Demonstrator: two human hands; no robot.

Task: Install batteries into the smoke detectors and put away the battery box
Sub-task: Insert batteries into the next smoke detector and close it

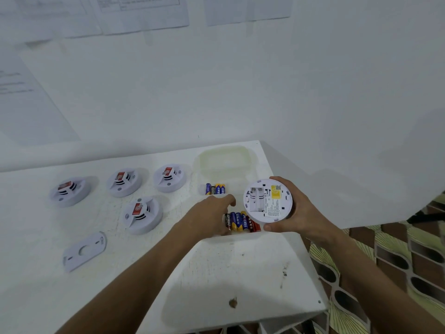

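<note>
The right hand [292, 210] gripped a smoke detector [267, 201] back-up, showing its empty slots. The left hand [212, 216] reached, fingers loose, into the battery box [243, 222] for batteries.

**Plastic, paint and foil on a worn white top**

The surface [252, 261] looks like white-painted board, matt, scuffed and chipped, with brown spots where the coat has broken. The smoke detectors [142, 214] are smooth white moulded plastic with a faint sheen; the one held [267, 201] shows a plastic underside with a glossy yellow sticker and a printed paper label. The batteries [240, 221] wear shiny printed wraps in blue, yellow, red and black. The battery box [226, 162] is translucent, cloudy plastic, slightly yellowed. The mounting plate [84, 251] is plain matt white plastic. Paper sheets [142, 13] hang on the smooth painted wall.
</note>
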